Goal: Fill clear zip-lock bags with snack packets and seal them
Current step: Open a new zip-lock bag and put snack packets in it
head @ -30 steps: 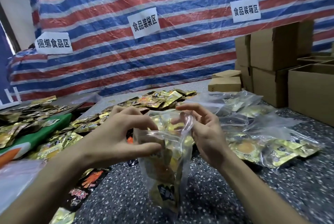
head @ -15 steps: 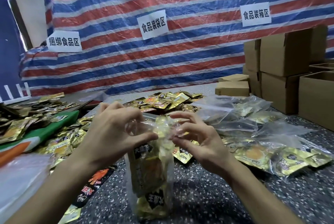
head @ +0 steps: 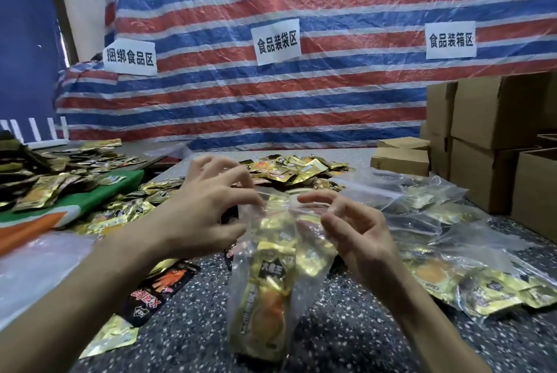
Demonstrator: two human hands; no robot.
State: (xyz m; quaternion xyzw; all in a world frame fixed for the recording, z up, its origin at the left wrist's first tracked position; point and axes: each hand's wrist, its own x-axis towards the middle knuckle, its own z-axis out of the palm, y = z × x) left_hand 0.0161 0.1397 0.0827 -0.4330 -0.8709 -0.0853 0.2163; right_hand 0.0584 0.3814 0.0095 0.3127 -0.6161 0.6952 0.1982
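A clear zip-lock bag point(head: 265, 306) stands upright on the speckled counter point(head: 346, 330) between both hands, packed with gold snack packets point(head: 313, 261). The left hand point(head: 205, 213) has its grip curled on the bag's top left edge, thumb against the side, though its fingers are blurred. The right hand point(head: 361, 234) pinches the top right edge with bent fingers. A heap of loose packets point(head: 295, 170) lies behind the bag, filled bags point(head: 437, 270) lie to the right, and cardboard boxes point(head: 494, 113) are stacked beyond those.
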